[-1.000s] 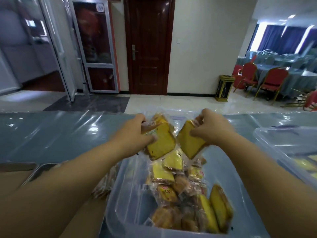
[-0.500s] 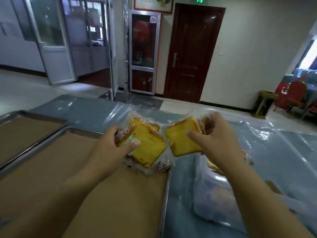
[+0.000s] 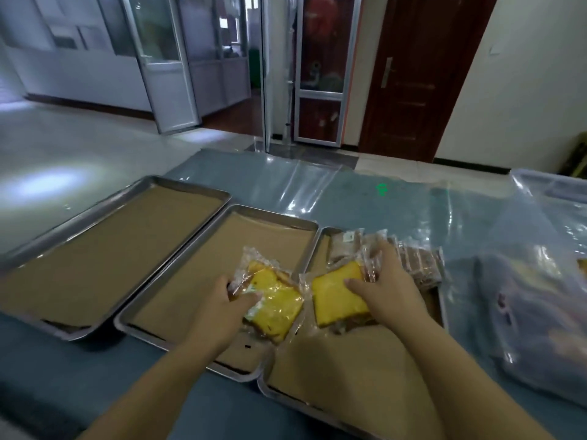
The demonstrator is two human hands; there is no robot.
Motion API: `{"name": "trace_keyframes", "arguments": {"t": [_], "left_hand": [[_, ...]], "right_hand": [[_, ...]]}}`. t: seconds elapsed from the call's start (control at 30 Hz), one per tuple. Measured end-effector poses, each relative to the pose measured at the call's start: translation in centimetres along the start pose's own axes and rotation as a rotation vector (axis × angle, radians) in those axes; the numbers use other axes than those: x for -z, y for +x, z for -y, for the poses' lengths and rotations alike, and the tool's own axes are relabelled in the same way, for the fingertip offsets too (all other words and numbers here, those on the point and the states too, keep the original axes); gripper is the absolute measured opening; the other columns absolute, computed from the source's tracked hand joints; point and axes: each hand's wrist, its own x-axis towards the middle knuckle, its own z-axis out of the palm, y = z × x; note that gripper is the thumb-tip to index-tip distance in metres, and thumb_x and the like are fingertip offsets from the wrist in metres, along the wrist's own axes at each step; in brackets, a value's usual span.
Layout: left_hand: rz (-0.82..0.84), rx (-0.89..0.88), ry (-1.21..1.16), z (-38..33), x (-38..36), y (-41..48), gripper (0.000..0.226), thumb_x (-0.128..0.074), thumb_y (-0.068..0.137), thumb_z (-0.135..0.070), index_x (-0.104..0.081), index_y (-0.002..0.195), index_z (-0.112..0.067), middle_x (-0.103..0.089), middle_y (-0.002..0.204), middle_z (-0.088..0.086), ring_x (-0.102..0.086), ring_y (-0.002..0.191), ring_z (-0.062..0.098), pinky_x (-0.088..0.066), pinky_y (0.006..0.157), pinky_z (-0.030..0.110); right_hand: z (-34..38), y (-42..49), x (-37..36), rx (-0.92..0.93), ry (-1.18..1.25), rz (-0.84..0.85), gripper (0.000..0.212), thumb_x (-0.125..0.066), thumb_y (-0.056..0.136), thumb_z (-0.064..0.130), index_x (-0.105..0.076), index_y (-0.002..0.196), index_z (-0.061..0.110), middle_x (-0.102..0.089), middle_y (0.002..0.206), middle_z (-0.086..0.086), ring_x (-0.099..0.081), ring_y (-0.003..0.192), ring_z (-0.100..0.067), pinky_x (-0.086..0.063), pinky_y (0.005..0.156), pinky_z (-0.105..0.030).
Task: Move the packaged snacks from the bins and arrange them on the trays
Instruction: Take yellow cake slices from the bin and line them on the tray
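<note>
Hands: two. We read the left hand (image 3: 219,300) at 6 o'clock and the right hand (image 3: 387,290) at 5 o'clock, both forearms reaching in from the near edge.
Left hand state: fingers and thumb are curled round the left snack packet (image 3: 276,301), a clear wrapper with yellow cake. A second slice shows behind it; we cannot tell whether that is a separate packet.
Right hand state: thumb on top and fingers wrapped over the far edge of the right snack packet (image 3: 336,296), one wrapped yellow slice.
Packet positions: the left snack packet hangs over the shared edge of the middle and right trays; the right snack packet sits over the right tray, just beside the stored row. We cannot tell whether either touches the liner.
Trays: three metal trays side by side: right tray (image 3: 279,396) at 6 o'clock, middle tray (image 3: 276,214) at 11 o'clock, left tray (image 3: 190,184) at 10 o'clock. Each carries a brown paper liner (image 3: 333,369).
Stored snacks: one row of packets (image 3: 416,262) stands on edge across the far end of the right tray; the count is not readable.
Bins: two clear plastic bins: near bin (image 3: 533,312) at 3 o'clock, contents blurred; far bin (image 3: 552,185) at 2 o'clock.
Surface: blue table cover (image 3: 365,198) under a creased clear plastic sheet (image 3: 305,185).
Room: pale glossy floor (image 3: 79,147) at 10 o'clock; aluminium-framed glass doors (image 3: 320,74) at 12 o'clock; dark wooden door (image 3: 413,84) at 1 o'clock.
Obstructions: the right hand covers part of the stored row.
</note>
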Motion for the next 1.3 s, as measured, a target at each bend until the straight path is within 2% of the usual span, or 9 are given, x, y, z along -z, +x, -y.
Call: {"name": "trace_keyframes", "arguments": {"t": [0.1, 0.23, 0.47, 0.67, 0.87, 0.93, 1.03, 1.17, 1.3], "left_hand": [[-0.018, 0.032, -0.021, 0.9, 1.0, 3.2, 0.026, -0.07, 0.07, -0.036, -0.053, 0.086, -0.023, -0.065, 0.088, 0.002, -0.065, 0.084, 0.025, -0.053, 0.079, 0.054], [-0.018, 0.012, -0.041, 1.3, 1.7, 8.8, 0.014, -0.067, 0.08, -0.018, -0.058, 0.089, -0.024, -0.069, 0.087, -0.001, -0.067, 0.081, 0.019, -0.055, 0.077, 0.047], [-0.057, -0.121, 0.041, 0.6, 1.0, 17.5, 0.02, -0.065, 0.086, -0.024, -0.048, 0.095, -0.03, -0.062, 0.091, -0.01, -0.059, 0.08, 0.001, -0.041, 0.049, 0.006], [-0.023, -0.206, 0.085, 0.9, -1.9, 24.4, 0.028, -0.062, 0.087, -0.034, -0.041, 0.105, -0.032, -0.057, 0.098, -0.013, -0.058, 0.09, 0.005, -0.047, 0.068, 0.024], [0.145, -0.241, 0.352, 4.9, -4.3, 29.7, 0.044, -0.06, 0.087, -0.036, -0.036, 0.122, -0.028, -0.042, 0.124, 0.003, -0.043, 0.108, 0.013, -0.041, 0.086, 0.03], [0.177, -0.272, 0.489, 6.3, -4.7, 30.4, 0.051, -0.06, 0.087, -0.037, -0.036, 0.128, -0.018, -0.037, 0.129, 0.006, -0.037, 0.111, 0.014, -0.035, 0.086, 0.026], [0.288, -0.365, 0.564, 8.2, -4.7, 30.5, 0.051, -0.058, 0.087, -0.044, -0.032, 0.126, -0.024, -0.025, 0.132, 0.0, -0.034, 0.114, 0.014, -0.034, 0.085, 0.022], [0.436, -0.47, 0.586, 10.0, -3.9, 30.1, 0.07, -0.06, 0.081, -0.052, -0.022, 0.136, -0.032, -0.007, 0.135, -0.018, -0.017, 0.123, 0.008, -0.032, 0.098, 0.026], [0.43, -0.555, 0.597, 10.2, -3.2, 30.3, 0.069, -0.061, 0.081, -0.048, -0.029, 0.141, -0.036, -0.012, 0.137, -0.019, -0.021, 0.126, 0.013, -0.034, 0.103, 0.032]], "right_hand": [[1.0, 2.4, -2.8, 0.029, -0.02, -0.008, 0.082, -0.071, 0.078, 0.037, -0.019, 0.142, 0.042, -0.052, 0.098, 0.005, -0.051, 0.066, -0.005, -0.046, 0.061, -0.031], [1.5, 7.0, -6.3, 0.013, -0.028, 0.025, 0.06, -0.069, 0.078, 0.032, -0.038, 0.13, 0.036, -0.058, 0.104, 0.0, -0.055, 0.074, -0.014, -0.044, 0.064, -0.032], [2.2, 15.0, -12.0, -0.016, -0.055, -0.046, 0.049, -0.068, 0.079, 0.029, -0.038, 0.116, 0.02, -0.054, 0.102, -0.006, -0.056, 0.088, -0.025, -0.049, 0.071, -0.038], [1.8, 19.2, -16.7, -0.016, 0.011, -0.137, 0.044, -0.064, 0.086, 0.033, -0.027, 0.104, 0.019, -0.029, 0.109, -0.001, -0.037, 0.09, -0.015, -0.029, 0.076, -0.019], [-0.8, 20.3, -19.5, -0.122, 0.016, 0.003, 0.038, -0.058, 0.09, 0.032, -0.024, 0.108, 0.029, -0.022, 0.119, 0.002, -0.044, 0.107, -0.015, -0.045, 0.097, -0.033], [-1.6, 19.5, -19.8, -0.141, 0.03, 0.003, 0.045, -0.064, 0.086, 0.033, -0.023, 0.104, 0.036, -0.02, 0.117, 0.01, -0.047, 0.101, -0.01, -0.049, 0.086, -0.025], [-2.4, 18.2, -19.6, -0.134, 0.004, -0.026, 0.061, -0.074, 0.076, 0.037, -0.023, 0.11, 0.045, -0.021, 0.107, 0.022, -0.044, 0.096, 0.003, -0.039, 0.077, -0.008], [-3.3, 16.7, -19.3, -0.119, -0.036, -0.06, 0.096, -0.08, 0.064, 0.047, -0.018, 0.138, 0.042, -0.034, 0.13, 0.026, -0.037, 0.121, 0.002, -0.039, 0.095, -0.023], [-3.7, 15.3, -19.4, -0.066, -0.169, -0.076, 0.07, -0.081, 0.063, 0.044, -0.046, 0.124, 0.035, -0.031, 0.104, 0.028, -0.04, 0.094, 0.011, -0.036, 0.066, 0.0]]}}
